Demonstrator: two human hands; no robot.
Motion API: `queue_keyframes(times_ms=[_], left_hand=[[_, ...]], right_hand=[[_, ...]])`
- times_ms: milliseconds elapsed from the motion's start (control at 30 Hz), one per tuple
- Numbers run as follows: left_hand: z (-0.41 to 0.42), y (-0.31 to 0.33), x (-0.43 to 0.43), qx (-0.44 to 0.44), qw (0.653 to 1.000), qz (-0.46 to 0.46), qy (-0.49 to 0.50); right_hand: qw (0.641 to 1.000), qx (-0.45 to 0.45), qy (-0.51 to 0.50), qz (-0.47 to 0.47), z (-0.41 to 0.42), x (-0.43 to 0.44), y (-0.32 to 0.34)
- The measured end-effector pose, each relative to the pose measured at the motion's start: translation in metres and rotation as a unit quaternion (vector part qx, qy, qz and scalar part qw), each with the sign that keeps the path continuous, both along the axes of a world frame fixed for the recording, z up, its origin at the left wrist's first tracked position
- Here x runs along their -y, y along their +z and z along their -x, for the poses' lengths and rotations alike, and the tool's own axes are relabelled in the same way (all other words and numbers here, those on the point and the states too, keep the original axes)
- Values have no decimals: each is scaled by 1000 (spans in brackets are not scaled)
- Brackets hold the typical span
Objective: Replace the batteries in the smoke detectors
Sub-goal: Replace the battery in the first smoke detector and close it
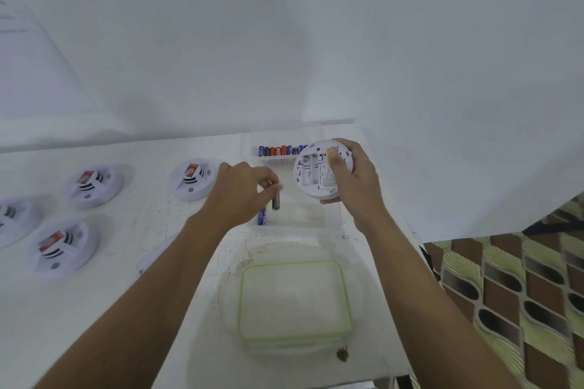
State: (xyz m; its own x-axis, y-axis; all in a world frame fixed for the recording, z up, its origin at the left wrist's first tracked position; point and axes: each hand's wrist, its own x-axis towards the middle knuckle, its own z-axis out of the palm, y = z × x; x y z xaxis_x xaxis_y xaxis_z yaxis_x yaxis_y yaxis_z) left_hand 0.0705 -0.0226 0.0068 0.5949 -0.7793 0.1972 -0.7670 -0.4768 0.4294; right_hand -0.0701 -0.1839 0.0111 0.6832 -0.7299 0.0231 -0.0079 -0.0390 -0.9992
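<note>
The person's right hand holds a white smoke detector up off the table, above the far right corner of a clear plastic tray. The detector's back faces the camera, with its open battery bay and a printed label showing. The thumb lies across the label while the fingers curl round the right rim and under the lower edge.

The left hand hovers just left of the detector, over the tray. Its thumb and fingertips pinch a dark battery by the top end, so the battery hangs nearly upright – apart from the detector, not touching it. Below the hand a blue battery lies in the tray's near left corner. Along the tray's far side sits a row of batteries in blue, red and black, partly hidden by the held detector.

Nearer the person a clear lid with a green seal lies flat on the table. To the left rest four more detectors – one just beside the left hand, another further left, one nearer the person, and one cut off by the frame's edge. Each shows a red-and-white label. A patterned floor shows to the right of the table.
</note>
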Motion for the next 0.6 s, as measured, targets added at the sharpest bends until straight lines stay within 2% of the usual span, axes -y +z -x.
queue_keyframes(times_ms=[100,267,433,600], left_hand=[[-2,-3,6,78,986,-145,-15],[0,-1,14,104,968,-229,6],[-1,-2,17,116,970,-216,5],[-10,5,15,66,989,-132,4]], right_hand=[[1000,-2,3,1,-2,1,2],[1000,-4,8,1,-6,2,4],[1000,-8,15,0,-10,3,5],[999,-11,30,-3,-14,5,2]])
